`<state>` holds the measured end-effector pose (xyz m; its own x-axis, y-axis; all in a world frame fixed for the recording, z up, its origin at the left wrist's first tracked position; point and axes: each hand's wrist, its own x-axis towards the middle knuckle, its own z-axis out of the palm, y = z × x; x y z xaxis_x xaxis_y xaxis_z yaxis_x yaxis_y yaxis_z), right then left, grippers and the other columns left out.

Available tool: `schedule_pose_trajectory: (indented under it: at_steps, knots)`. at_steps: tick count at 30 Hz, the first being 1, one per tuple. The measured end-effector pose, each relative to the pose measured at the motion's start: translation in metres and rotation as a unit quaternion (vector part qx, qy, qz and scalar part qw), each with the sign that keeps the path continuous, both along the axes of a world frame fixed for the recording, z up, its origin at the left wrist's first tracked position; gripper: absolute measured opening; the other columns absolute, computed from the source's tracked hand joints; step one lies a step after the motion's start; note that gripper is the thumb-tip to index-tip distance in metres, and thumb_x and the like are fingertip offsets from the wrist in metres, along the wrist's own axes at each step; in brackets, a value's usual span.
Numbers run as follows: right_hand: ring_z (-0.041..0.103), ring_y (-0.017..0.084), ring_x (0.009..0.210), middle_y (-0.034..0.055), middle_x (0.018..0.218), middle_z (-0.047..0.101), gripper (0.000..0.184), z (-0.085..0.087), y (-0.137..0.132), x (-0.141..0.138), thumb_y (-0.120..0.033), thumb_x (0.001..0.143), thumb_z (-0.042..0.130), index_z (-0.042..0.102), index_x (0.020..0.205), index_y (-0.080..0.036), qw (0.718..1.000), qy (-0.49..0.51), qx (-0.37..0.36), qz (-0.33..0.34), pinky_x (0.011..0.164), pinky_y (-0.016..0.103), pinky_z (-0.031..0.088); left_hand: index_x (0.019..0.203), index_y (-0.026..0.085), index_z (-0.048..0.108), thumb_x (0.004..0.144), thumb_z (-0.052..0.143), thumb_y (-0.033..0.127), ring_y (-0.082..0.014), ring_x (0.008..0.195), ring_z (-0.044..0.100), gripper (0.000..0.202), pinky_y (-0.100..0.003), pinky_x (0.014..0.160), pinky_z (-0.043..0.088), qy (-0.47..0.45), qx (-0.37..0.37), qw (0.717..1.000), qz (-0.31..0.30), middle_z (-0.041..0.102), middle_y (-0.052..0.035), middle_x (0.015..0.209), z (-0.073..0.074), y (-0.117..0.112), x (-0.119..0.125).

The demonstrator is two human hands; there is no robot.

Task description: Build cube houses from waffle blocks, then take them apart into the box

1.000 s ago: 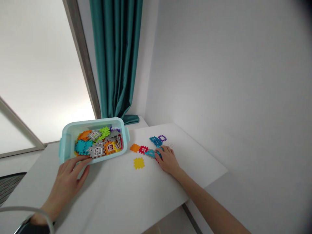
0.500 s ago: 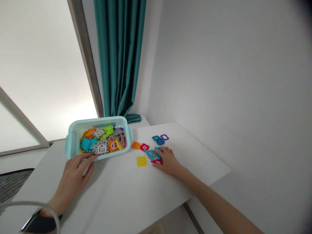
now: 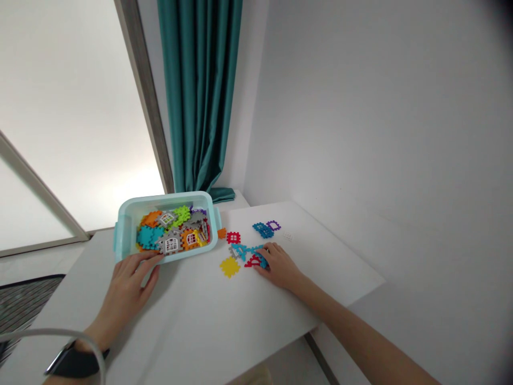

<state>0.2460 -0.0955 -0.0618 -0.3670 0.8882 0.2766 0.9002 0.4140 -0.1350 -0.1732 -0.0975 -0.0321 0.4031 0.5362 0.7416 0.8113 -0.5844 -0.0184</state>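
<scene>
My left hand [image 3: 130,283] rests its fingertips on the front rim of a light-blue plastic box [image 3: 188,258], its thumb apart and outside. The box holds several notched, interlocking building plates, among them a grey window plate [image 3: 171,245]. On the table, my right hand [image 3: 280,267] lies with spread fingers over blue notched plates [image 3: 261,258], partly covering them. Close to its thumb is a red arched plate [image 3: 252,261]. Left of these are a light-blue triangular plate [image 3: 239,251], a grey plate [image 3: 233,253], a yellow plate [image 3: 230,267] and a red window plate [image 3: 233,237].
An orange plate [image 3: 222,233] lies against the box's right side. Further back on the white table [image 3: 200,321] are a dark-blue plate [image 3: 263,230], a purple frame [image 3: 273,225] and a white window piece [image 3: 288,236]. A green curtain [image 3: 200,96] hangs behind. A pale cable [image 3: 52,332] crosses the lower left.
My right hand has pushed the loose plates leftward. The orange plate is nearer the box, the yellow one has turned, and the red and light-blue plates have spread out. My left hand stays at the rim.
</scene>
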Motion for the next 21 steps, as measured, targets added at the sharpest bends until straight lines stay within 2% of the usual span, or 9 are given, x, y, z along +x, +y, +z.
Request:
schedule_pose_trajectory:
  at_steps: [4, 9, 13, 18, 21]
  knots:
    - [0.058, 0.028, 0.107, 0.0135, 0.113, 0.061, 0.025, 0.002, -0.002, -0.002, -0.034, 0.093, 0.056, 0.063, 0.112, -0.02, 1.0, -0.02, -0.003, -0.005, 0.091, 0.041, 0.05, 0.111, 0.023, 0.062, 0.096, 0.05, 0.022, -0.0265, 0.094, 0.065, 0.019, -0.04, 0.081, 0.047, 0.0, 0.005, 1.0, 0.001, 0.067, -0.0084, 0.104, 0.001, 0.0, 0.0]
    - [0.061, 0.022, 0.093, 0.0111, 0.113, 0.057, 0.015, 0.004, -0.003, -0.004, -0.032, 0.091, 0.057, 0.061, 0.099, -0.02, 0.999, 0.006, 0.001, -0.035, 0.082, 0.036, 0.052, 0.111, 0.02, 0.06, 0.096, 0.051, 0.02, -0.0265, 0.095, 0.064, 0.018, -0.04, 0.082, 0.047, 0.004, 0.01, 1.0, -0.007, 0.066, -0.0095, 0.104, 0.002, -0.001, 0.001]
    - [0.061, 0.019, 0.09, 0.0086, 0.11, 0.057, 0.012, -0.002, 0.001, -0.002, -0.026, 0.089, 0.058, 0.059, 0.099, -0.021, 0.998, 0.041, 0.001, -0.043, 0.081, 0.034, 0.053, 0.111, 0.02, 0.06, 0.097, 0.05, 0.021, -0.0267, 0.096, 0.064, 0.018, -0.04, 0.082, 0.047, 0.01, 0.013, 1.0, -0.003, 0.066, -0.0097, 0.105, 0.003, -0.002, 0.002]
    - [0.06, 0.022, 0.108, 0.0091, 0.115, 0.061, 0.036, -0.01, 0.006, 0.004, -0.012, 0.085, 0.051, 0.056, 0.12, -0.021, 0.988, 0.155, 0.009, -0.017, 0.098, 0.038, 0.049, 0.112, 0.02, 0.059, 0.097, 0.049, 0.02, -0.0269, 0.094, 0.063, 0.018, -0.041, 0.081, 0.047, 0.013, 0.014, 1.0, 0.0, 0.065, -0.0095, 0.105, 0.004, -0.002, 0.004]
    - [0.06, 0.024, 0.111, 0.0097, 0.117, 0.064, 0.039, -0.009, 0.009, 0.006, -0.015, 0.082, 0.054, 0.058, 0.12, -0.021, 0.959, 0.282, 0.01, -0.031, 0.102, 0.042, 0.047, 0.111, 0.019, 0.059, 0.097, 0.049, 0.02, -0.0272, 0.094, 0.063, 0.018, -0.041, 0.081, 0.046, 0.011, 0.014, 1.0, -0.001, 0.065, -0.0096, 0.104, 0.003, -0.002, 0.004]
